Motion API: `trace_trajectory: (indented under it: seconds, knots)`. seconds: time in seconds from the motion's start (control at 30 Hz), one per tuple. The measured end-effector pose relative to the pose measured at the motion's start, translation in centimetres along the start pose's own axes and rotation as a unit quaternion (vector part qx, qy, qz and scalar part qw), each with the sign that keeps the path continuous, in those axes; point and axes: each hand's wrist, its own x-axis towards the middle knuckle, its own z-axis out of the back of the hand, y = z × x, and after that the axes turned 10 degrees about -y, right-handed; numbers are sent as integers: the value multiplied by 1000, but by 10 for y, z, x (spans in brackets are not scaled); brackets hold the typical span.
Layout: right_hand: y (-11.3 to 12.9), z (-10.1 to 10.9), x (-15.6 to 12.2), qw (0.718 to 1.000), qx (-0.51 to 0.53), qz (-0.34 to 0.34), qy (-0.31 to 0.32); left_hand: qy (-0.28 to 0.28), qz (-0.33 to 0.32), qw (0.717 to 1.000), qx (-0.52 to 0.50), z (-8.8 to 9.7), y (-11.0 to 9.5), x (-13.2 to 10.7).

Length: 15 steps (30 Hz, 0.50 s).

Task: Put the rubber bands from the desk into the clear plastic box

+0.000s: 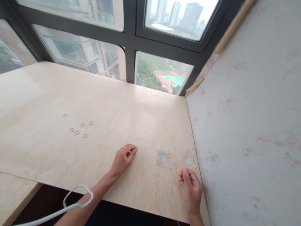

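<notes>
My left hand (125,157) rests on the pale tabletop, thumb and fingertips pinched together. Whatever they may hold is too small to make out. To its right lies a small clear compartment box (164,159) with green, yellow and reddish rings inside. My right hand (192,188) is beyond the box, near the wall, its fingers curled into a pinch; I cannot make out anything between them. Just above that hand is a piece of clear plastic (190,161). Over on the left, several thin rings are spread about, among them a reddish ring (86,135) and a darker ring (82,125).
A marble-patterned tabletop (129,111) runs back to the dark window frame (132,36). The flowered wall (251,119) bounds it on the right. A white looped cable (50,218) crosses in front of my left forearm, near the table's front edge.
</notes>
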Motion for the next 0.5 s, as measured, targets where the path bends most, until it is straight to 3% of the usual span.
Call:
trace_trajectory:
  seconds: [0.17,0.27,0.37,0.5]
  knots:
    - [10,-1,-14,995,99,7,12,-25,98,990,-98,8,7,-4]
    - [30,-15,-25,992,121,13,45,-32,103,990,-96,8,5,-6]
    - [60,-49,-32,990,109,59,72,-30,89,992,-84,9,1,-7]
    - [108,-125,-37,969,44,156,185,-29,94,989,-110,12,-2,-8]
